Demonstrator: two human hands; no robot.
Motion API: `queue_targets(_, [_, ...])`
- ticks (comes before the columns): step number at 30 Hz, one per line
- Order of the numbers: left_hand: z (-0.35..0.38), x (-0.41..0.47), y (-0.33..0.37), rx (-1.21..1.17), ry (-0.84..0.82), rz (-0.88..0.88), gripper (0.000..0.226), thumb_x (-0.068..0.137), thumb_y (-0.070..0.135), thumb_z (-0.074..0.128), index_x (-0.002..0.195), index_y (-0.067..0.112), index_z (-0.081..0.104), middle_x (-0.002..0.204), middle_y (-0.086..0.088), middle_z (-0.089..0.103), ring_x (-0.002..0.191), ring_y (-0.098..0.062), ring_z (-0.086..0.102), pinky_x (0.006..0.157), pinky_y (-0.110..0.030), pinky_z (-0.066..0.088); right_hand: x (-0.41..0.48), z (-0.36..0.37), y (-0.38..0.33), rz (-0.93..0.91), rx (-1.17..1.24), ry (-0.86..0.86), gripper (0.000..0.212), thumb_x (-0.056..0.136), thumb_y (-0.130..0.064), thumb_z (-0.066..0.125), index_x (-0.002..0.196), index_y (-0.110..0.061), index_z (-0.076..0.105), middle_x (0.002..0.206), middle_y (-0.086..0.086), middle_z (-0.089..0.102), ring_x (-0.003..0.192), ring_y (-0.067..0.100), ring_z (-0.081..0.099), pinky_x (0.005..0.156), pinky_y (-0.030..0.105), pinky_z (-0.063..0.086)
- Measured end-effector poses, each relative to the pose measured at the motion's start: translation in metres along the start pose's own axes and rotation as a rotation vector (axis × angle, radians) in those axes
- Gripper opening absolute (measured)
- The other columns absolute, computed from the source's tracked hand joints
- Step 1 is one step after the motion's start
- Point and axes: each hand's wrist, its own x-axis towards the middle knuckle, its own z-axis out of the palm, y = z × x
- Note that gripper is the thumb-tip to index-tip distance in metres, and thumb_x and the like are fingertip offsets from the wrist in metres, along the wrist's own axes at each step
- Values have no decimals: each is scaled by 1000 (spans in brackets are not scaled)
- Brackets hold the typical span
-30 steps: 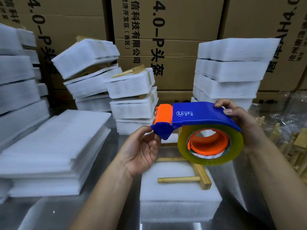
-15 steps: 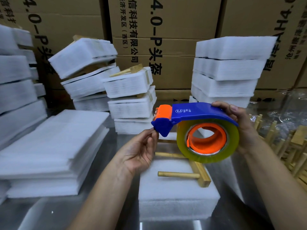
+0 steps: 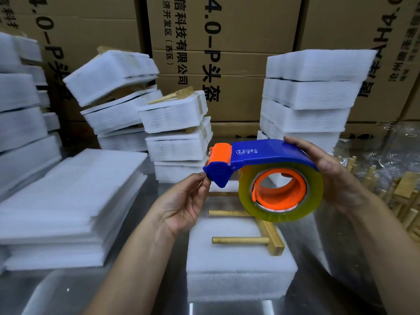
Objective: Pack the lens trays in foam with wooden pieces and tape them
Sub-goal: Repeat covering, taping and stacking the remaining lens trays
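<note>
Several flat foam sheets point(image 3: 68, 201) lie stacked at the left. Their right edge leaves a bare strip of steel table point(image 3: 68, 292) before the foam pack point(image 3: 238, 264) at centre. A wooden piece point(image 3: 241, 240) lies on the pack's top, its base bar near the right edge and its pegs pointing left. Above it the left grip point(image 3: 181, 201) pinches at the blue nose of the tape dispenser point(image 3: 261, 155); whether tape sits between the fingertips I cannot tell. The dispenser's long axis runs left to right, with the orange cutter end pointing left and the tape roll point(image 3: 281, 214) under its rear. The right grip point(image 3: 336, 178) is clenched round that rear. More bare table lies right of the pack, then loose wooden pieces point(image 3: 406, 185).
</note>
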Motion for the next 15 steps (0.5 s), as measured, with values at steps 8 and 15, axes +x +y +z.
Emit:
queue_targets(8, [0, -1, 0, 41, 21, 35, 29, 63, 10, 65, 91, 0, 64, 61, -9, 67, 45, -10, 64, 38, -16, 49, -9, 1, 1, 58, -198, -39, 89, 48, -44, 84, 126, -59, 44, 129, -24, 50, 113, 12, 60, 86, 21, 51])
queue_targets(15, [2, -2, -2, 139, 50, 104, 10, 80, 10, 63, 85, 2, 62, 54, -6, 65, 41, -7, 61, 38, -14, 48, -16, 9, 8, -53, -214, 145, 76, 59, -21, 80, 119, -59, 52, 114, -21, 62, 100, 10, 65, 74, 21, 55])
